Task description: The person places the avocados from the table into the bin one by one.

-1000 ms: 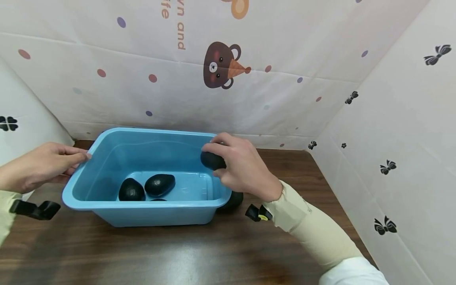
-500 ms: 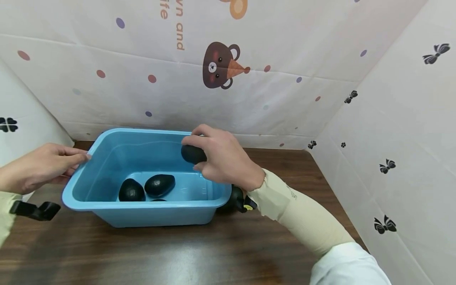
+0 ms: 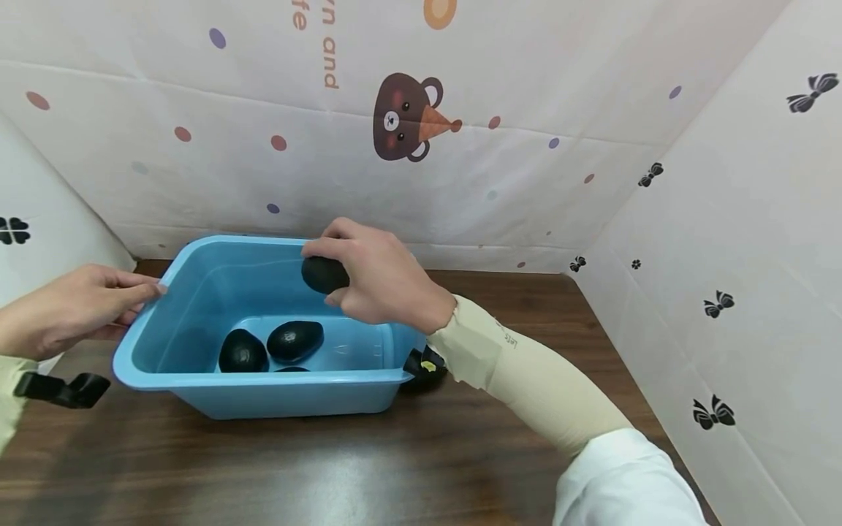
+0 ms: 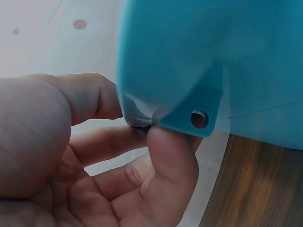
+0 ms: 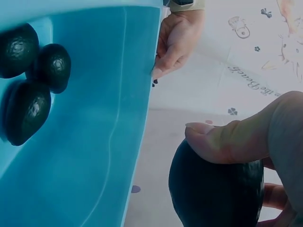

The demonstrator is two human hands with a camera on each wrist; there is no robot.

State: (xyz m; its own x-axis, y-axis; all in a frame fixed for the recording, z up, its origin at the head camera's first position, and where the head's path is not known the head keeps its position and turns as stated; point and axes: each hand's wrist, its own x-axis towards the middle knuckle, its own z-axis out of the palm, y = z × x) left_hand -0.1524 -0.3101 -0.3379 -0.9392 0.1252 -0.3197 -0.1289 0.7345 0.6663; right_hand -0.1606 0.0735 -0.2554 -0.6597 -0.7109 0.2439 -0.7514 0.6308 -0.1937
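My right hand [image 3: 384, 277] grips a dark, glossy avocado [image 3: 325, 275] high over the blue plastic tub [image 3: 263, 379]. In the right wrist view the thumb lies across the top of that avocado, with fingers behind it. My left hand [image 3: 82, 307] pinches the tub's left rim, the thumb on one side and fingers beneath, as the left wrist view shows close up. On the tub's floor sit two plainly visible avocados, one upright [image 3: 243, 352] and one on its side [image 3: 295, 341]. A third avocado [image 5: 56, 67] shows beside them in the right wrist view.
Another dark, rounded thing [image 3: 422, 380] lies on the wooden table [image 3: 276, 467] just right of the tub, partly hidden by the right wrist strap. A printed white sheet [image 3: 506, 197] rises close behind the tub, and further sheets stand at the left and right.
My right hand has moved left with the avocado, from the tub's right end toward its middle and slightly higher. The left hand, tub and avocados inside stay in place.
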